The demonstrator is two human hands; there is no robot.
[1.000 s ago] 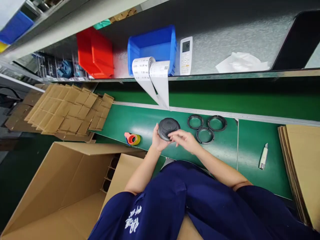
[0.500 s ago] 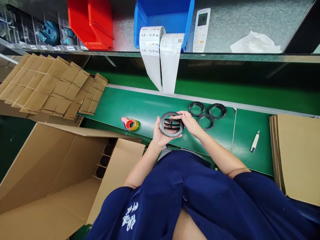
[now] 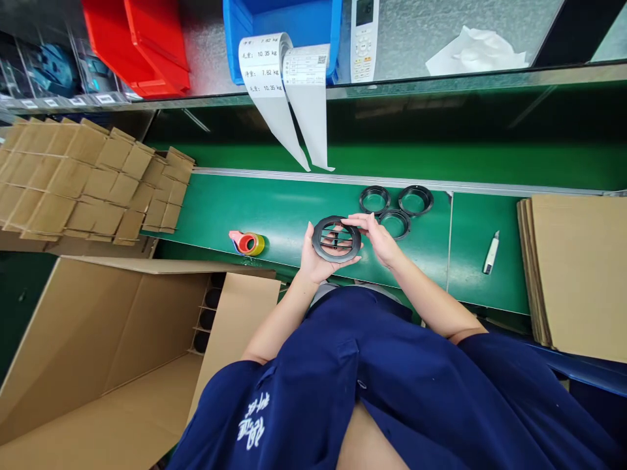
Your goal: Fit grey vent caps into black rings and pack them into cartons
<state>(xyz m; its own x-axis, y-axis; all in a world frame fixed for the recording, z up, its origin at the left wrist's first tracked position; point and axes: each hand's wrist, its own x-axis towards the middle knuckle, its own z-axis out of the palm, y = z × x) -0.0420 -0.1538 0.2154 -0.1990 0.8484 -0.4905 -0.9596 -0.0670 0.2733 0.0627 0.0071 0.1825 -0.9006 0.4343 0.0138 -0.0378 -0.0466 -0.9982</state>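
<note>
A round black vent with slats across its opening (image 3: 321,250) is held in front of my body, over the near edge of the green table. My left hand (image 3: 313,262) grips it from the left and below, with the fingers behind and under the rim. At the upper right of the rim, the fingers of my right hand (image 3: 376,236) rest on the vent. Three black rings lie together on the table just beyond my right hand: one at the back left (image 3: 363,202), one at the back right (image 3: 428,207) and one nearer (image 3: 406,232).
A tape roll (image 3: 259,245) lies left of my hands and a white cutter (image 3: 491,253) to the right. An open carton (image 3: 147,320) stands at lower left, below cardboard dividers (image 3: 93,176). Flat cardboard (image 3: 582,274) is stacked right. Label strips (image 3: 311,117) hang from the shelf.
The view has shifted, so the shelf and table items sit further left. The vent has tilted slightly in my hands, and its slats look more open.
</note>
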